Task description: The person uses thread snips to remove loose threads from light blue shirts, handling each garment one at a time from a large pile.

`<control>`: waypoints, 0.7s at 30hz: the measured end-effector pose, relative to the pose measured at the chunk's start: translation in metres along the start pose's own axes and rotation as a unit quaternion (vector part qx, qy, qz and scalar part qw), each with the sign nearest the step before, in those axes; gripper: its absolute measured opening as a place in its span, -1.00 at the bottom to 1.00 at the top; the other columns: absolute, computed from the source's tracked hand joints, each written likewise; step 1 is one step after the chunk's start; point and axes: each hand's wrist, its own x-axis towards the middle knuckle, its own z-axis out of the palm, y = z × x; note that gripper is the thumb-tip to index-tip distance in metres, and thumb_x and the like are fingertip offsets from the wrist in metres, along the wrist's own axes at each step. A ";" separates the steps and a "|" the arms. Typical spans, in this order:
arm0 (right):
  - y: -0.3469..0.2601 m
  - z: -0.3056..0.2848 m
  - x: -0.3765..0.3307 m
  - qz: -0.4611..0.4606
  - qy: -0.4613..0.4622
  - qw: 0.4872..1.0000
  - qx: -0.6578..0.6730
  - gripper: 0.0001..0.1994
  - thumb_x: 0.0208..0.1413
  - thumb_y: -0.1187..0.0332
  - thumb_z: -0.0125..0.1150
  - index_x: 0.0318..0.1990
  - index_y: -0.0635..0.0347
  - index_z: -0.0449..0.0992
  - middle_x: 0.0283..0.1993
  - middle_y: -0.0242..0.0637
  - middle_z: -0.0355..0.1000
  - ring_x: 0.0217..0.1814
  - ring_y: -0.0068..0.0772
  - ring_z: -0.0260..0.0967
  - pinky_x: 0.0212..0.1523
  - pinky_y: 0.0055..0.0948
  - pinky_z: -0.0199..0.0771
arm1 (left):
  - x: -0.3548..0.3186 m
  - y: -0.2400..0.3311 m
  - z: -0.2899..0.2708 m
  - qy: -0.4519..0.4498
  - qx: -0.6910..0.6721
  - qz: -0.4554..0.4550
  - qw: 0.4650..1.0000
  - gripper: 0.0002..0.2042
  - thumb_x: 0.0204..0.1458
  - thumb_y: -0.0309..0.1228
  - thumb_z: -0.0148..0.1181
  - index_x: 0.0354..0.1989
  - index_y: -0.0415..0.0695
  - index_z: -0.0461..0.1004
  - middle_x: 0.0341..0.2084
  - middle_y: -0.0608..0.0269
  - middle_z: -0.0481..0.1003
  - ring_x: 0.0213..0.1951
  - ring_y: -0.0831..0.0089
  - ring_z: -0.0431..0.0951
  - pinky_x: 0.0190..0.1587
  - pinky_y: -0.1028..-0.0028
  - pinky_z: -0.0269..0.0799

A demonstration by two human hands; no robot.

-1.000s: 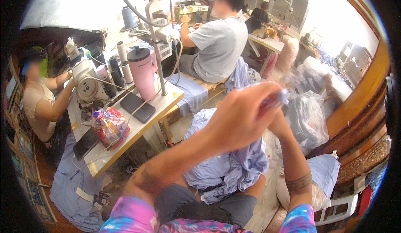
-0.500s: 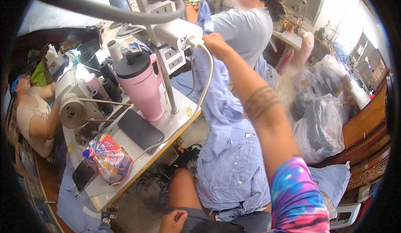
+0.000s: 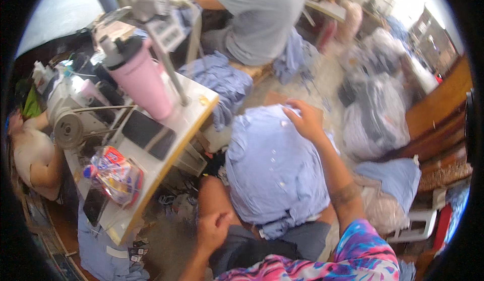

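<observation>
Light-blue buttoned shirts point(image 3: 272, 160) lie in a pile across my lap, with the topmost one spread flat. At the pile's far right edge, my right hand point(image 3: 306, 122) rests its fingertips by the cloth, thumb and fingers apart. My left hand point(image 3: 213, 230) hovers over my left thigh, beside the pile's near left edge. Its fingers are curled together, and whatever they may hold is too small and blurred to make out.
To the left stands a sewing table point(image 3: 194, 114) bearing a pink tumbler point(image 3: 143, 82), a phone point(image 3: 146, 132), a plastic-wrapped pack point(image 3: 116, 175) and a sewing machine point(image 3: 68, 127). A co-worker point(image 3: 259, 19) sits ahead. Clear bags point(image 3: 375, 114) stand at right.
My right hand has come down and nearer from high up, where it held a light-blue garment aloft. That cloth no longer hangs raised. My left hand has shifted slightly up. The view has tilted.
</observation>
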 end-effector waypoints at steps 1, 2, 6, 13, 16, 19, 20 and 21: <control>0.010 -0.021 -0.050 0.022 0.056 0.998 -0.036 -0.56 0.16 0.12 0.37 0.03 0.30 0.56 0.07 0.06 0.51 0.15 0.01 0.45 0.17 -0.18 0.40 | 0.007 0.001 0.005 0.004 -0.005 0.020 1.000 -0.75 0.19 -0.30 0.25 -0.18 -0.28 0.63 -0.47 0.05 0.62 -0.44 0.42 0.58 -0.33 0.37 0.47; 0.016 -0.042 -0.101 0.041 0.114 0.990 -0.073 -0.53 0.14 0.13 0.39 0.05 0.32 0.53 0.10 0.07 0.48 0.19 0.05 0.40 0.22 -0.16 0.36 | 0.017 0.015 0.010 0.010 -0.016 0.046 0.999 -0.73 0.18 -0.28 0.25 -0.19 -0.29 0.63 -0.42 -0.04 0.62 -0.40 0.26 0.62 -0.30 0.30 0.49; 0.016 -0.061 -0.261 0.144 0.154 0.963 -0.168 -0.33 -0.01 -0.02 0.50 0.10 0.33 0.49 0.15 0.08 0.40 0.21 0.12 0.32 0.23 -0.10 0.33 | 0.066 0.058 0.044 0.025 0.030 0.158 0.987 -0.71 0.13 -0.24 0.32 -0.27 -0.28 0.61 -0.40 -0.07 0.58 -0.25 0.06 0.62 -0.19 0.22 0.48; -0.028 -0.036 -0.320 0.088 0.160 0.959 -0.218 -0.58 0.07 0.04 0.43 -0.10 0.20 0.60 0.05 -0.09 0.47 0.13 0.03 0.38 0.10 -0.08 0.36 | 0.099 0.051 0.110 -0.069 0.152 0.175 0.970 -0.62 0.03 -0.13 0.43 -0.41 -0.23 0.48 -0.54 0.00 0.53 -0.42 -0.03 0.52 -0.33 0.15 0.39; -0.021 -0.043 -0.323 0.122 0.181 0.972 -0.088 -0.75 0.18 0.18 0.33 -0.23 0.22 0.61 -0.13 -0.12 0.54 -0.01 -0.02 0.46 0.01 -0.13 0.40 | 0.090 0.029 0.096 -0.091 0.128 0.190 0.969 -0.69 0.07 -0.25 0.42 -0.41 -0.24 0.48 -0.58 0.14 0.52 -0.46 0.20 0.51 -0.36 0.28 0.38; -0.021 -0.090 -0.303 0.185 0.260 0.947 -0.041 -0.77 0.24 0.25 0.26 -0.25 0.29 0.57 -0.30 -0.02 0.55 -0.21 -0.02 0.52 -0.11 -0.20 0.45 | 0.060 0.067 0.080 -0.104 0.038 0.105 0.988 -0.83 0.14 -0.43 0.35 -0.38 -0.22 0.48 -0.57 0.34 0.49 -0.47 0.54 0.44 -0.39 0.49 0.33; -0.012 -0.107 -0.292 0.157 0.260 0.952 -0.049 -0.76 0.26 0.26 0.25 -0.25 0.30 0.55 -0.29 -0.02 0.55 -0.21 -0.01 0.52 -0.13 -0.22 0.45 | 0.058 0.070 0.070 -0.100 -0.024 0.122 0.987 -0.86 0.15 -0.46 0.33 -0.36 -0.21 0.49 -0.56 0.38 0.47 -0.46 0.60 0.41 -0.40 0.53 0.31; -0.003 -0.120 -0.278 0.130 0.257 0.956 -0.057 -0.76 0.27 0.26 0.23 -0.25 0.32 0.54 -0.28 -0.02 0.55 -0.21 0.00 0.52 -0.14 -0.23 0.45 | 0.058 0.069 0.057 -0.095 -0.087 0.136 0.982 -0.89 0.17 -0.49 0.31 -0.34 -0.20 0.49 -0.55 0.43 0.45 -0.46 0.67 0.38 -0.40 0.57 0.29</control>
